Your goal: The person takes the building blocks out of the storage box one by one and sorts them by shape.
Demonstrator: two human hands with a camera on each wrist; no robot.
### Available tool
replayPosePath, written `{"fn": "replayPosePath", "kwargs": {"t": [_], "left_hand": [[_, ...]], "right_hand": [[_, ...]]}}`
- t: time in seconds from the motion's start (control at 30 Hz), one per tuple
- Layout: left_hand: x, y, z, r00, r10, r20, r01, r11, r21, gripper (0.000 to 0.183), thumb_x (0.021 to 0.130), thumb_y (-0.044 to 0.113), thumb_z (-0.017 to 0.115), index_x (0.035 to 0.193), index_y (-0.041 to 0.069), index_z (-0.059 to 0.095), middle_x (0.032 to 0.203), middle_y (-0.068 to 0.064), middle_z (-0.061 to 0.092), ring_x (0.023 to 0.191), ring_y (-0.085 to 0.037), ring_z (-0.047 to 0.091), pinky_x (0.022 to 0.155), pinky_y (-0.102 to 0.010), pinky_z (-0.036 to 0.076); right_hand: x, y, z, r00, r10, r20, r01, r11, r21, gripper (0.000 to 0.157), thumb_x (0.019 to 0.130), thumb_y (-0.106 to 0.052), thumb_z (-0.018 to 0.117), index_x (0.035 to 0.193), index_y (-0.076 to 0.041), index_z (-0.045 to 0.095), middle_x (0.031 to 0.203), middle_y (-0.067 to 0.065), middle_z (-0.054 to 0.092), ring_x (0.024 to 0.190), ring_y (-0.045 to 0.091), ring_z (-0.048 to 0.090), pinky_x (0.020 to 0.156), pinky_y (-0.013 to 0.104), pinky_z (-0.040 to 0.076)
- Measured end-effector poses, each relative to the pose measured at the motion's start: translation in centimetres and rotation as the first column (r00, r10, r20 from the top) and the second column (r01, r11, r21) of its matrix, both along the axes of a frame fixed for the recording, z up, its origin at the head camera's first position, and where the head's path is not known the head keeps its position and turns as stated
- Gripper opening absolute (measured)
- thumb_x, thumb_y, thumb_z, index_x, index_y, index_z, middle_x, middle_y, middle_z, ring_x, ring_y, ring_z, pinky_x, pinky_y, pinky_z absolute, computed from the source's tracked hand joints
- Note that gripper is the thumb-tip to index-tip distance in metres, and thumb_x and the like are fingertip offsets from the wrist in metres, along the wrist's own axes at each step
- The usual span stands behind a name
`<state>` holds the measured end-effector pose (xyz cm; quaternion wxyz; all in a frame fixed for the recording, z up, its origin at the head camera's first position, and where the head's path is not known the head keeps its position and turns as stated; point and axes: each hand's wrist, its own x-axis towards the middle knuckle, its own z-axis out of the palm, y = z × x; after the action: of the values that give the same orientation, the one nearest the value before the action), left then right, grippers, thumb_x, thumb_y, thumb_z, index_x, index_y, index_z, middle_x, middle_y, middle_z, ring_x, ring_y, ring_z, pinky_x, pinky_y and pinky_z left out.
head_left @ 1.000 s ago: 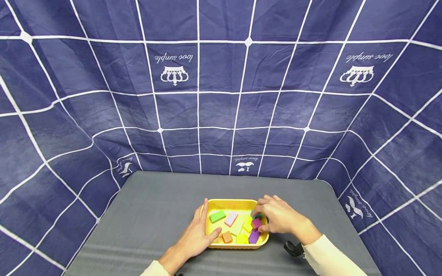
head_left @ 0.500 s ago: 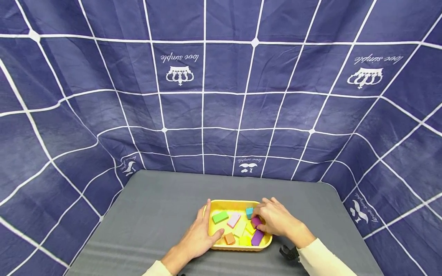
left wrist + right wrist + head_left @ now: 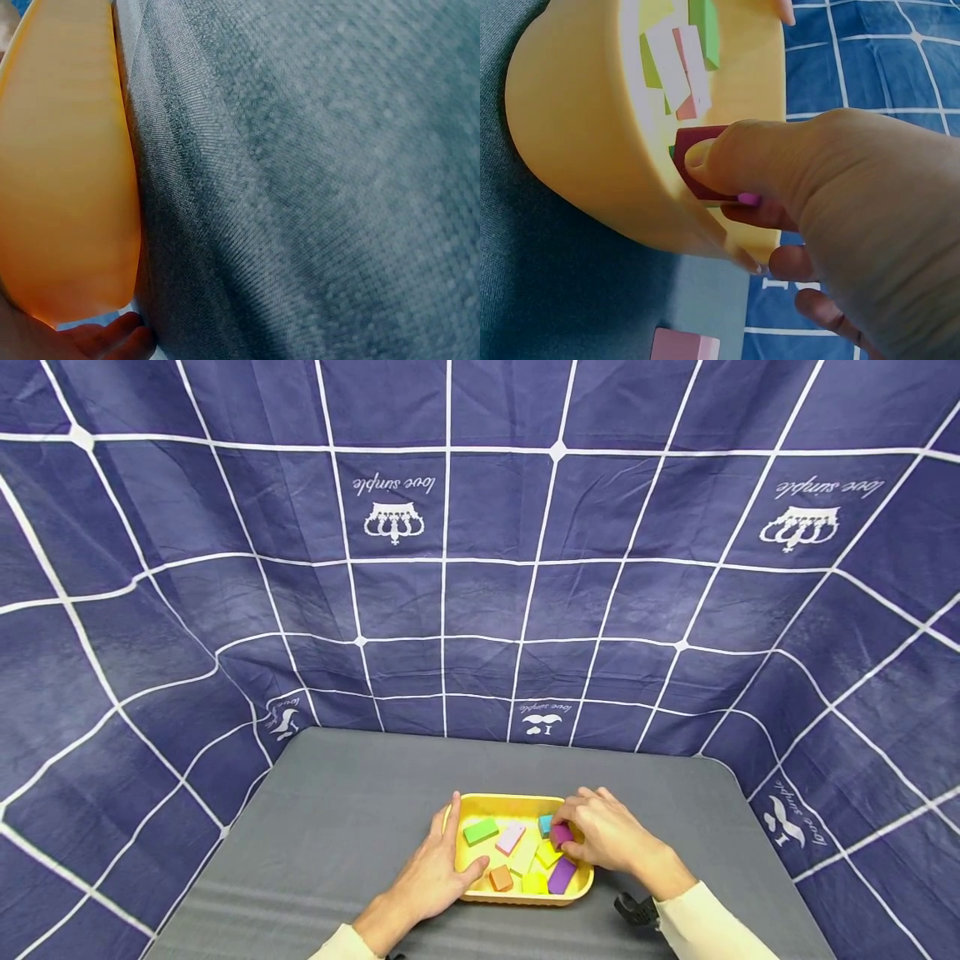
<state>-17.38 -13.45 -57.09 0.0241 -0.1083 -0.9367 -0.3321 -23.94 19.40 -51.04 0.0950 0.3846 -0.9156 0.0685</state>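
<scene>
My right hand [image 3: 606, 832] reaches over the right end of a yellow tray [image 3: 517, 902] and pinches a magenta block [image 3: 561, 836]. In the right wrist view, the thumb presses one face of that block, just inside the tray wall. At the tray's left end rests my left hand [image 3: 426, 878], fingers extended along the outside and thumb reaching over the near rim. The left wrist view shows the tray's outer wall [image 3: 71, 165] and a few fingertips [image 3: 124, 337] by its end. Close to the held block lie a blue block [image 3: 545, 826], a yellow block [image 3: 547, 853] and a purple block [image 3: 561, 876].
Further blocks in the tray include a green one [image 3: 481, 832], a pink one [image 3: 511, 839] and an orange one [image 3: 501, 878]. In the right wrist view a pink block [image 3: 684, 345] lies outside the tray. Grey cloth [image 3: 360, 802] covers the table; a blue gridded curtain [image 3: 480, 602] surrounds it.
The head view has shifted slightly. The magenta block, pinched by my right hand, has moved a little toward the tray's far side, showing more of the yellow block. My left hand stays at the tray.
</scene>
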Motion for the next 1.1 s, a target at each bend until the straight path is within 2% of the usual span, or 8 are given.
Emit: {"fn": "replayPosePath", "kwargs": {"t": [0.27,0.5,0.6,0.73,0.87,1.1], "left_hand": [[-0.1,-0.1,-0.1,1.000,0.006,0.013,-0.006,1.000,0.004,0.117,0.103,0.055,0.082,0.187,0.007,0.017,0.182,-0.025,0.041,0.145,-0.050,0.069,0.113,-0.068,0.060],[0.0,0.1,0.0,1.000,0.005,0.010,-0.005,1.000,0.007,0.117,0.102,0.053,0.084,0.187,0.007,0.018,0.181,-0.026,0.042,0.140,-0.052,0.071,0.110,-0.070,0.061],[-0.1,0.2,-0.2,1.000,0.008,0.001,-0.008,1.000,0.010,0.116,0.103,0.053,0.084,0.187,0.008,0.018,0.180,-0.026,0.043,0.143,-0.051,0.070,0.112,-0.069,0.061],[-0.1,0.3,-0.3,1.000,0.007,0.005,-0.007,1.000,0.013,0.116,0.103,0.052,0.084,0.188,0.009,0.017,0.181,-0.026,0.043,0.147,-0.050,0.068,0.115,-0.067,0.060],[0.0,0.3,-0.3,1.000,0.001,0.024,-0.002,1.000,0.017,0.116,0.104,0.052,0.083,0.188,0.009,0.016,0.182,-0.026,0.041,0.147,-0.051,0.068,0.114,-0.068,0.060],[0.0,0.2,-0.3,1.000,0.007,0.021,-0.007,1.000,0.011,0.117,0.103,0.054,0.084,0.188,0.010,0.016,0.182,-0.024,0.041,0.145,-0.050,0.069,0.113,-0.068,0.060]], "right_hand": [[0.2,0.7,0.1,0.999,-0.040,0.008,0.040,0.999,-0.026,0.030,0.088,-0.030,0.101,0.114,-0.026,0.087,0.105,-0.014,0.078,0.099,0.011,0.063,0.085,0.033,0.047],[0.6,1.3,-0.1,0.997,-0.072,0.024,0.073,0.996,-0.043,0.035,0.088,-0.028,0.102,0.120,-0.024,0.087,0.115,-0.011,0.082,0.108,0.016,0.072,0.087,0.035,0.052],[0.6,1.5,0.0,0.997,-0.071,0.022,0.072,0.996,-0.050,0.036,0.090,-0.028,0.101,0.122,-0.023,0.086,0.115,-0.010,0.082,0.107,0.017,0.074,0.088,0.037,0.055],[0.5,1.8,0.1,0.996,-0.073,0.052,0.078,0.992,-0.101,0.035,0.091,-0.025,0.100,0.121,-0.024,0.082,0.112,-0.012,0.082,0.099,0.013,0.074,0.087,0.040,0.057],[0.3,2.3,0.0,0.993,-0.073,0.091,0.087,0.983,-0.161,0.034,0.092,-0.022,0.100,0.117,-0.028,0.078,0.104,-0.017,0.078,0.088,0.010,0.069,0.082,0.034,0.054],[0.3,2.7,0.1,0.996,-0.053,0.072,0.067,0.975,-0.210,0.033,0.093,-0.016,0.099,0.116,-0.028,0.078,0.104,-0.016,0.076,0.085,0.011,0.071,0.076,0.028,0.055]]}}
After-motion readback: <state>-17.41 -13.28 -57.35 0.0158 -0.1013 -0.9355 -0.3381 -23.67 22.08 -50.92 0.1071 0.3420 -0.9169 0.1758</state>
